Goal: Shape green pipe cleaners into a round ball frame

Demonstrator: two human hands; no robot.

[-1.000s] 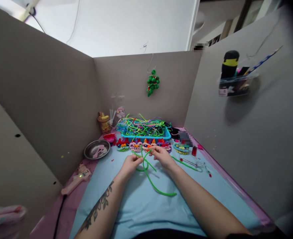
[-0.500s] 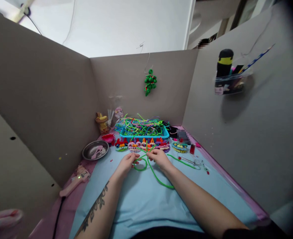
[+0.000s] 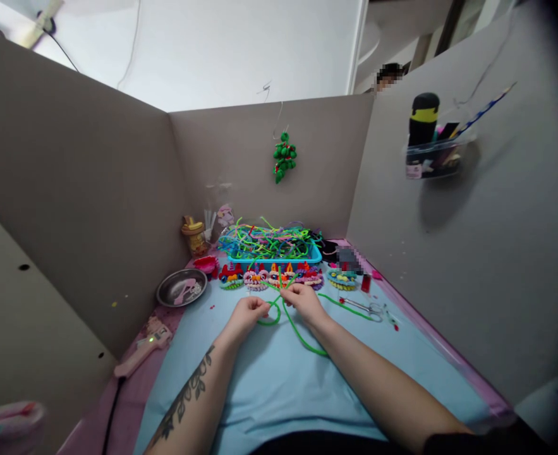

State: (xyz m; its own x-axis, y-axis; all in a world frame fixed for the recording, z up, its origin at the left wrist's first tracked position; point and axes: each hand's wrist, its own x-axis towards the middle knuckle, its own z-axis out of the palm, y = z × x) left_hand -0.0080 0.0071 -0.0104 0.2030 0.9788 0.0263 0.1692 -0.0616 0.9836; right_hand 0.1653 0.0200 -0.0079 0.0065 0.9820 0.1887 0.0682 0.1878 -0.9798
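Observation:
Green pipe cleaners [image 3: 302, 340] cross between my two hands above the blue table cover. My right hand [image 3: 303, 299] pinches them where several ends fan out, and one long end hangs down past its wrist. My left hand [image 3: 251, 311] is closed on a green strand that curls into a loop below the fingers. Just behind the hands is a row of colourful pipe-cleaner figures [image 3: 281, 277]. Another green pipe cleaner [image 3: 349, 308] lies to the right, beside scissors [image 3: 376, 309].
A blue basket [image 3: 276, 260] heaped with pipe cleaners stands at the back. On the left are a metal bowl [image 3: 165, 292] and a pink glue gun [image 3: 141, 357]. Grey partitions [image 3: 93, 189] enclose the table. A holder [image 3: 433, 151] hangs on the right wall.
My left hand has drawn its fingers closer together and turned slightly, and the green loop beneath it looks smaller. My right hand keeps its pinch in nearly the same spot.

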